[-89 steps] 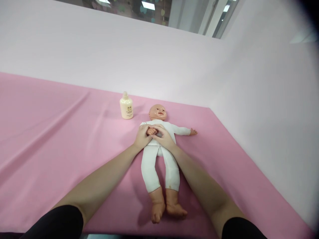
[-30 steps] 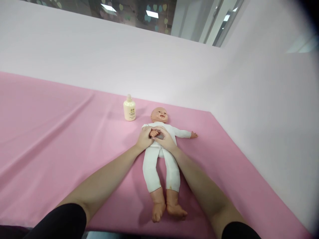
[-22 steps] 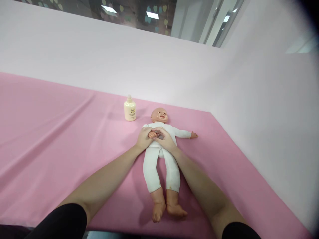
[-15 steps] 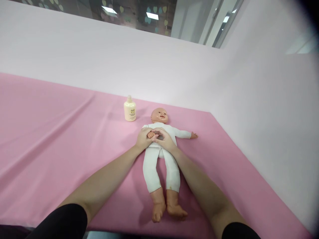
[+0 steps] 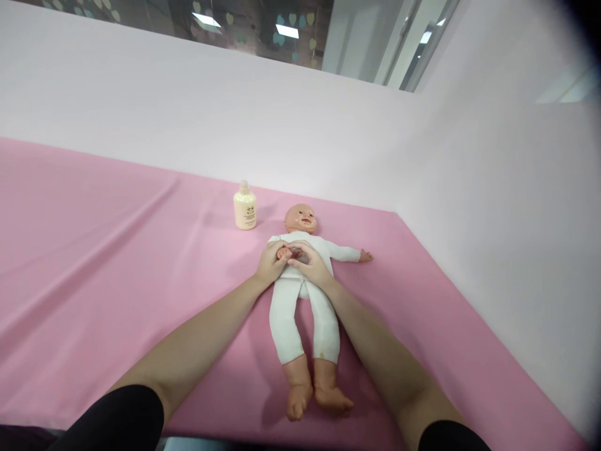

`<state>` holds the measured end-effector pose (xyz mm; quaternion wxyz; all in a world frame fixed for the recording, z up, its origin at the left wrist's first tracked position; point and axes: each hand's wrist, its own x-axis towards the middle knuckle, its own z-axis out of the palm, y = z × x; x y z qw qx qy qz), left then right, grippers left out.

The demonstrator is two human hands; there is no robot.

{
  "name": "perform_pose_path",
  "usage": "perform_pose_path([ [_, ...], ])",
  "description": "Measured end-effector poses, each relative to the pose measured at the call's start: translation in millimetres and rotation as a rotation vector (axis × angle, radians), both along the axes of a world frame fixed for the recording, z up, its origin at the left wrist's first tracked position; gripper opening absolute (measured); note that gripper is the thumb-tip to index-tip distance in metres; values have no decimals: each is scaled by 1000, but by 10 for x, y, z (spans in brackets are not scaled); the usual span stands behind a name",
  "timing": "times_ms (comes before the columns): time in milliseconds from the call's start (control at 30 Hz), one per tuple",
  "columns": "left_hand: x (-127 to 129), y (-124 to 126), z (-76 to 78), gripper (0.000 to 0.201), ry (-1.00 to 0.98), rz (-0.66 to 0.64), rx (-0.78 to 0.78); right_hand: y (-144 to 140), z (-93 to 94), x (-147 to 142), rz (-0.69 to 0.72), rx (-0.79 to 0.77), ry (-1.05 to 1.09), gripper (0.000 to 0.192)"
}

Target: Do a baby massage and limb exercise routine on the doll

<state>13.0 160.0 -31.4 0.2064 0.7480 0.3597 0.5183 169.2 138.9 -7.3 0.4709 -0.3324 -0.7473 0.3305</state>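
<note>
A baby doll (image 5: 304, 294) in a white bodysuit lies on its back at the centre of the frame on the pink cloth (image 5: 94, 263) that covers the desk; its head points toward the top of the frame, its bare feet toward the bottom. Both of the person's hands meet on its chest — the left hand (image 5: 270, 263) is closed around the doll's small hand (image 5: 284, 253), and the right hand (image 5: 310, 263) curls over the same spot, fingers touching it; the doll's other arm stretches out to the right. A cream lotion bottle (image 5: 245, 207) stands upright just up-left of the doll's head — apart from it.
</note>
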Motion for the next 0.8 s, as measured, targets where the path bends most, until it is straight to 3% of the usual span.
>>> perform_pose_path([
  [400,7,-70,71,38,-10,-16,37,10,-2,-21,-22,-23,47,25],
  [800,3,-31,-5,47,-45,-33,31,33,-51,-14,-4,-36,87,26],
])
